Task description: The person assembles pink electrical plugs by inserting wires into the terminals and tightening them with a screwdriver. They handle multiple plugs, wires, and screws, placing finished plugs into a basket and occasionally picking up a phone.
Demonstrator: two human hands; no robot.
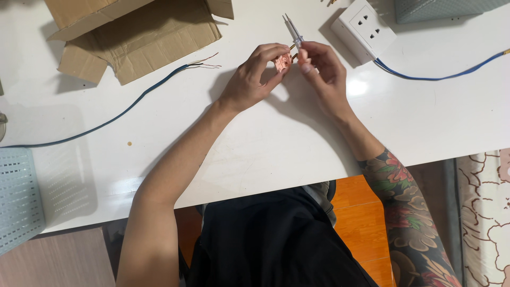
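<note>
My left hand [255, 77] pinches a small pinkish-orange part [282, 62] between thumb and fingers, above the white table [276, 138]. My right hand [321, 66] holds a thin clear-handled tool [292, 31], like a small screwdriver, with its lower end at the part and its handle pointing away from me. The two hands meet at the part, just left of a white wall socket [364, 29]. The tool's tip is hidden behind my fingers.
A blue cable [435, 78] runs from the socket off to the right. Another blue cable [122, 112] with stripped ends lies at the left, near an opened cardboard box [138, 32]. Perforated grey baskets sit at lower left [18, 196] and top right [435, 9].
</note>
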